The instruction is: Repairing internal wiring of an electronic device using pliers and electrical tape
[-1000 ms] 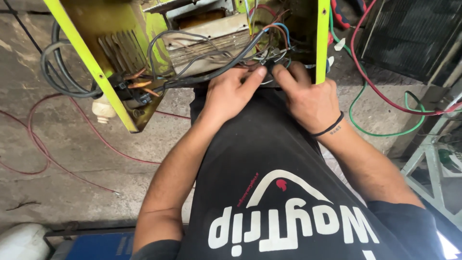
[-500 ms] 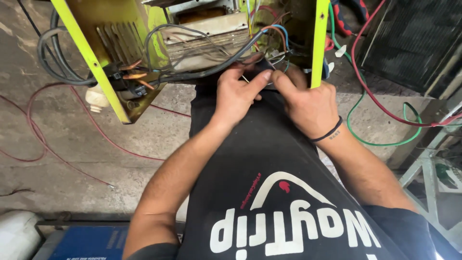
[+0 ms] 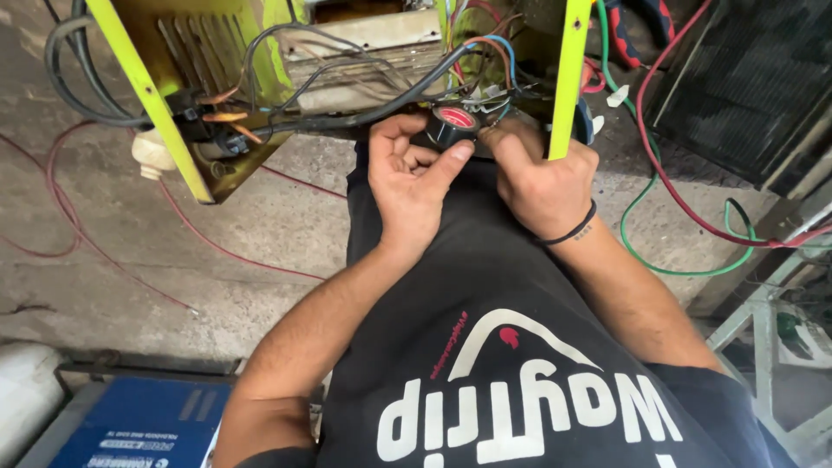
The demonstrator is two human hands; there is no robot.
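1. A roll of black tape (image 3: 452, 123) is being gripped by the left hand (image 3: 414, 178), the thumb being pressed against its near edge and the fingers being curled around its far side.
2. The right hand (image 3: 542, 178) is being held just beside the roll, touching it, with its fingers being pushed forward among the wires; whether anything is being pinched there cannot be told.
3. A dark band (image 3: 569, 231) is being worn on the right wrist, nearer the camera than the roll.
4. A bundle of thin coloured wires (image 3: 485, 61) is being crowded just beyond the roll.
5. A thick black cable (image 3: 364, 113) is being run leftward from the roll.
6. A yellow-green metal frame (image 3: 147, 95) is being shown around the roll's far side, one upright being placed directly right of the roll.
7. A green wire (image 3: 672, 264) and a red wire (image 3: 667, 173) are being trailed over the concrete floor (image 3: 173, 234), well right of the roll.
8. A blue box (image 3: 139, 425) is being seen far below-left of the roll.
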